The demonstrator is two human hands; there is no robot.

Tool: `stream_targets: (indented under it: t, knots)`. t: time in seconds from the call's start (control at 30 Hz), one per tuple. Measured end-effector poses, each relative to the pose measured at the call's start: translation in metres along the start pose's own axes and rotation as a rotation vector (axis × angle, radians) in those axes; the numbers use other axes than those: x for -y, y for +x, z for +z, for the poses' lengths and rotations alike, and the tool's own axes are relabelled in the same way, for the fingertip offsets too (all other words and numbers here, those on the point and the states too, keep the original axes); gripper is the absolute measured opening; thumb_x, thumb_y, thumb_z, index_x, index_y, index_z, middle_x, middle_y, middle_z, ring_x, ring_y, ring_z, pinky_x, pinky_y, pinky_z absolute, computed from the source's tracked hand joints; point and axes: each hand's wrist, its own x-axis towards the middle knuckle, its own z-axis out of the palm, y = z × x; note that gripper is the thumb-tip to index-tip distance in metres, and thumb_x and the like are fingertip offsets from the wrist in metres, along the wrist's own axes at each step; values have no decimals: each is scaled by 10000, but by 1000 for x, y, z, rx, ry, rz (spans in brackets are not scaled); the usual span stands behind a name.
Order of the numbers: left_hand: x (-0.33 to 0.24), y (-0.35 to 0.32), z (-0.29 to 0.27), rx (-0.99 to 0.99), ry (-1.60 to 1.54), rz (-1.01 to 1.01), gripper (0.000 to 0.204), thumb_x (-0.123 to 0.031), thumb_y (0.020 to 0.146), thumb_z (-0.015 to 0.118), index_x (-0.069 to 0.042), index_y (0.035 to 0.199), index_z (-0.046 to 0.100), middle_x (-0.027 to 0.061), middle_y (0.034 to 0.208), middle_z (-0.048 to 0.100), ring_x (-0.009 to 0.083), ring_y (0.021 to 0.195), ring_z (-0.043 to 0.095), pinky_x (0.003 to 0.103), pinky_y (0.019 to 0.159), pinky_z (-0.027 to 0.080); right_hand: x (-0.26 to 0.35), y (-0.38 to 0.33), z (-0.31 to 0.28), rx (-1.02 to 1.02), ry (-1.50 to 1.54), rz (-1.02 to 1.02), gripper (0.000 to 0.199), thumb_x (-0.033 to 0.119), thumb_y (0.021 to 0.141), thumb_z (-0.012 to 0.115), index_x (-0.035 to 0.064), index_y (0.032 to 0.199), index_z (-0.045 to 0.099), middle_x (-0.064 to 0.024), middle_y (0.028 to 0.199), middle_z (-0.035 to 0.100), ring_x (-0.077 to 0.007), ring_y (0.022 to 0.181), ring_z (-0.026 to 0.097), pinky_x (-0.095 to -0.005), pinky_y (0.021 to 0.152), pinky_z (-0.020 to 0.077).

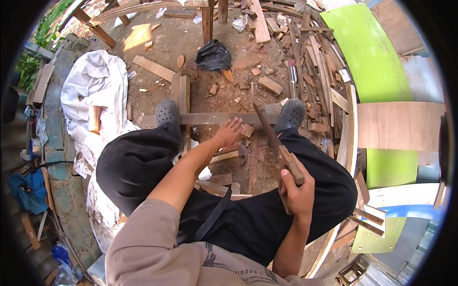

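My right hand [299, 193] is wrapped round the wooden handle of a handsaw [268, 129]. Its dark blade slants up and away to the left, with the tip near the far end of my right shoe. A wooden plank [205, 118] lies crosswise between my feet, on top of other lumber. Over its near edge my left hand [231, 132] reaches out, fingers extended and slightly blurred, holding nothing. Whether the palm touches the plank, I cannot tell. A small wood offcut [247, 130] lies just right of that hand.
Grey clogs [168, 113] are on my feet at both plank ends. Ahead lies a black plastic bag [213, 55] among wood scraps. A chisel-like tool [292, 81] stands beyond my right foot. White sheeting [95, 78] lies left; green panels [372, 52] lie right.
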Motion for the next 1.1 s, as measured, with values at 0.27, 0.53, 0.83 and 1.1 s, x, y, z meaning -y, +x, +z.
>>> stream_targets:
  t: [0.27, 0.53, 0.83, 1.1]
  knots:
    - [-9, -7, 17, -388, -173, -328, 780, -425, 955, 545, -78, 1569, 212, 164, 1653, 109, 338, 1531, 61, 480, 1237, 96, -15, 8, 13, 9, -77, -74, 489, 128, 927, 655, -79, 1354, 535, -154, 1109, 696, -162, 953, 650, -285, 854, 507]
    - [12, -26, 33, 175, -153, 370, 657, -370, 965, 535, -77, 1518, 336, 126, 1642, 187, 296, 1528, 121, 469, 1239, 118, -12, 10, 47, 7, -243, -201, 512, 187, 931, 655, -86, 1344, 526, -256, 1075, 699, -251, 988, 708, -341, 853, 528]
    - [61, -45, -7, -197, -52, -523, 782, -530, 928, 545, -161, 1553, 254, 166, 1624, 191, 339, 1520, 116, 540, 1218, 97, -26, 11, 80, 78, -309, -155, 512, 195, 914, 639, -67, 1340, 533, -284, 883, 691, -389, 795, 714, -415, 716, 537]
    - [80, -43, -14, 64, -180, -615, 916, -646, 912, 510, -189, 1594, 104, 167, 1629, 176, 344, 1521, 94, 601, 1189, 50, -47, 22, 108, 59, -385, -280, 511, 207, 905, 634, -17, 1355, 545, -292, 879, 687, -414, 720, 692, -446, 670, 526]
